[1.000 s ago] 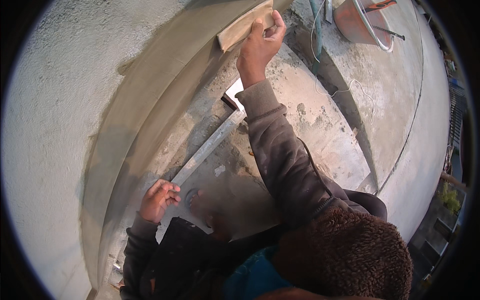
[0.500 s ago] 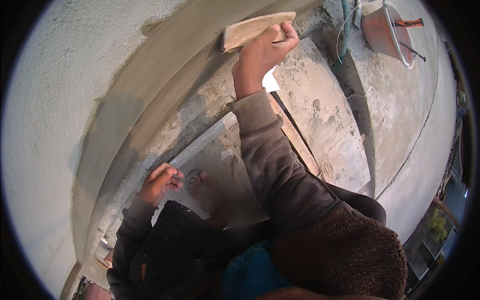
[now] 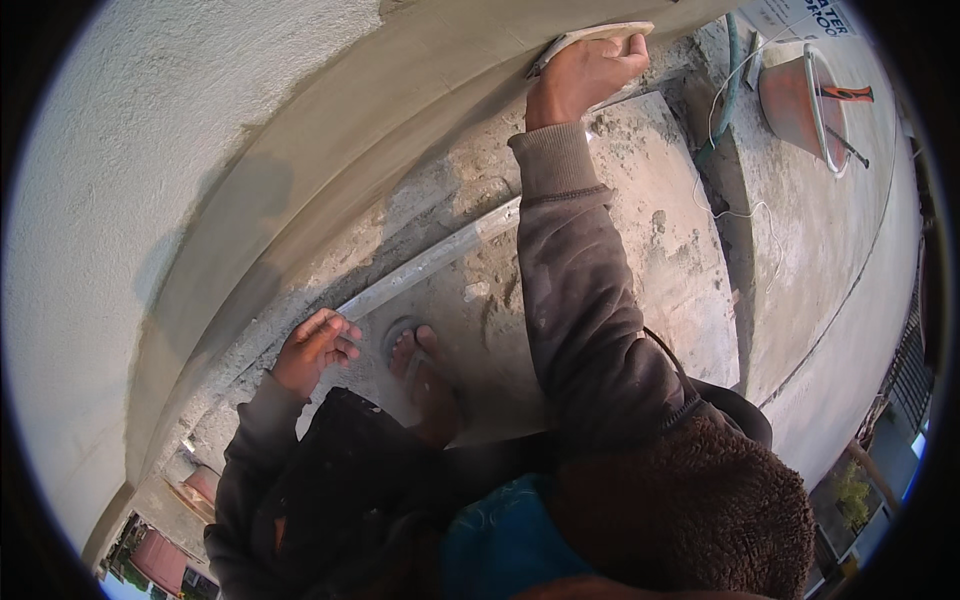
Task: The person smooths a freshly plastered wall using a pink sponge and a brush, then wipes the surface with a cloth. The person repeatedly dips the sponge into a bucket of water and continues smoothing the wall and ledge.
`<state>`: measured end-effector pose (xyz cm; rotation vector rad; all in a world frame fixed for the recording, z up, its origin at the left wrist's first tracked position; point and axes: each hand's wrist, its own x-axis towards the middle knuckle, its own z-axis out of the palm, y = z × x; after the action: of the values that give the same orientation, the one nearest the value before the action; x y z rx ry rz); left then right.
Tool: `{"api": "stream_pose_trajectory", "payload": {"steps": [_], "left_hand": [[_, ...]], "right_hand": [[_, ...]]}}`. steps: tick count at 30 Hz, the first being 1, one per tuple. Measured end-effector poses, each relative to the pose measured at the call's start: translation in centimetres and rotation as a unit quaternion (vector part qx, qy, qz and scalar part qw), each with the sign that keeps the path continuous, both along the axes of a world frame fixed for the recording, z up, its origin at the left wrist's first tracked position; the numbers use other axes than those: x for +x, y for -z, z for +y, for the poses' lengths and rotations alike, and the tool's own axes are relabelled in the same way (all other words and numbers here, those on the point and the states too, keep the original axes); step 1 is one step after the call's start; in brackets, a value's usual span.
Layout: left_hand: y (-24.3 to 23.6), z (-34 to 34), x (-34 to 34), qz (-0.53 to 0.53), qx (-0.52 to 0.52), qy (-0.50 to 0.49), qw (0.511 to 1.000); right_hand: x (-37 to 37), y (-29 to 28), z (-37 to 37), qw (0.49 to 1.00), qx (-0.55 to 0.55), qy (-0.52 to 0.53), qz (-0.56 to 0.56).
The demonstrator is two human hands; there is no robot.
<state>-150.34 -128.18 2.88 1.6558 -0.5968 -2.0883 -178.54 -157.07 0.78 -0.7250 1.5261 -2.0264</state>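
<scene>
My right hand (image 3: pixel 588 78) grips a plasterer's float (image 3: pixel 600 33), a pale flat board seen nearly edge-on. The float lies against the smooth, damp-looking plaster band (image 3: pixel 420 95) along the foot of the wall; my hand hides much of it. At lower left, my left hand (image 3: pixel 316 352) hovers with loosely bent fingers, holding nothing I can see. Close to its fingertips is the near end of a long pale straightedge bar (image 3: pixel 425 262) lying beside the wall. My right forearm covers the bar's far end.
A rough white wall (image 3: pixel 200 110) rises on the left. At upper right stands a reddish bucket (image 3: pixel 790 105) with an orange-and-black handled tool across it. A green hose (image 3: pixel 718 115), a thin white cord (image 3: pixel 765 212) and a printed bag (image 3: pixel 790 15) lie near it. A mortar-spotted board (image 3: pixel 680 260) covers the ground.
My right hand has slid the float farther along the wall, away from me, and the float is turned more edge-on. The view has shifted slightly. My left hand keeps its loose pose.
</scene>
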Motion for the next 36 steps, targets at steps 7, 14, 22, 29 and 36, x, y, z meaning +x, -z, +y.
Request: {"api": "stream_pose_trajectory", "payload": {"steps": [7,14,22,29,36], "left_hand": [[-0.3,-3.6,-5.3,0.025,-0.073,0.154,0.985],[1.0,-1.3,-5.1,-0.003,-0.056,0.243,0.968],[-2.9,2.8,-6.4,-0.036,-0.070,0.187,0.979],[-6.1,3.0,-11.6,-0.163,-0.162,0.219,0.948],[-13.0,14.4,-7.3,-0.172,-0.083,0.090,0.977]], "right_hand": [[7.3,3.5,17.4,0.954,0.040,-0.284,0.092],[-9.8,-12.1,3.4,0.727,-0.205,-0.342,0.560],[-5.8,-11.0,-4.7,0.494,-0.181,-0.600,0.603],[18.6,-6.4,10.1,0.560,-0.248,-0.484,0.625],[0.9,-8.4,-1.9,0.518,-0.260,-0.489,0.652]]}}
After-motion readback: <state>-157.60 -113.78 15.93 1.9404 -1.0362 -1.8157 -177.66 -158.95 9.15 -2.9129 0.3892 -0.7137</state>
